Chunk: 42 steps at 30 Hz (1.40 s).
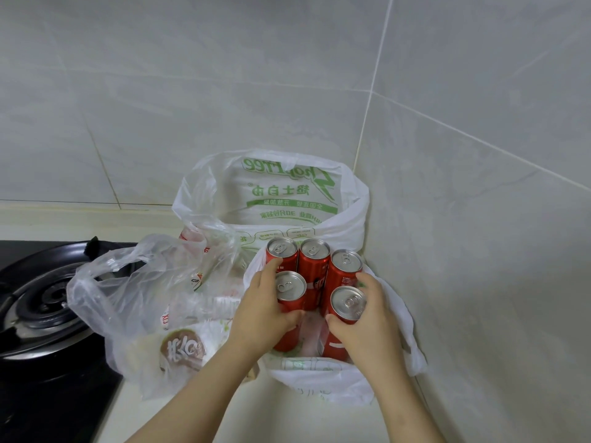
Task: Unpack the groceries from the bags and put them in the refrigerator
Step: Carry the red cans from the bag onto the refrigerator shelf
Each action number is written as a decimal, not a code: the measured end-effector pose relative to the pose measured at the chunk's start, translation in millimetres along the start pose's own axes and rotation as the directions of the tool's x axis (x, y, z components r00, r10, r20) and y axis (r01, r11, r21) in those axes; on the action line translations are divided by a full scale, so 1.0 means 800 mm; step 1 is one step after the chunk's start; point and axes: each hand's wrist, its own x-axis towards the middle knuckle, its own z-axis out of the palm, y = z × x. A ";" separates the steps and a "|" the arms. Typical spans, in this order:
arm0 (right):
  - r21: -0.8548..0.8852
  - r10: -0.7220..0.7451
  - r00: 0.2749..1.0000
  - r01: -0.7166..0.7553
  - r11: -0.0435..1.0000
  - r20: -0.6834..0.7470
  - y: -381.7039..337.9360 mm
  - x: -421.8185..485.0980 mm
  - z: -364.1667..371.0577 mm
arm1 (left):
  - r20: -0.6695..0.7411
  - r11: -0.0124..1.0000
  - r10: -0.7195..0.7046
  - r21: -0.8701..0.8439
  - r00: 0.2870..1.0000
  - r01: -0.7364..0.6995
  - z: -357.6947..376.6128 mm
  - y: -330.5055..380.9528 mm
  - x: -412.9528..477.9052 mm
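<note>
At the left edge of the counter [297, 420] sat a black stove [41, 302]. Just right of it a clear bag [128, 298] lay slumped, with packets and a round tub [182, 350] with a brown label inside it, none of it taken out. Further right, in the back right corner of the counter against the tiled wall, a white bag [287, 193] with green print stood open, its front pushed down around 5 red cans standing upright and close together. The left hand [262, 311] was wrapped round the front-left can [290, 286], thumb toward the person and fingers on the far side. The right hand [367, 318] was clamped the same way on the front-right can [348, 303]. The 2 hands were apart, each on its own can. The 3 back cans [314, 250] stood untouched behind them. Whether the 2 gripped cans had left the bottom of the bag could not be told. The refrigerator was not in view. Judged from this, the task looked to be near its start: both bags were loaded, 2 cans were only being picked up, and 3 cans plus the whole clear bag remained to carry over.
</note>
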 end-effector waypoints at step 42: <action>0.237 0.080 0.997 -0.082 0.968 0.019 -0.129 -0.060 0.045 | -0.190 0.958 -0.062 -0.287 0.980 0.005 -0.139 0.016 -0.066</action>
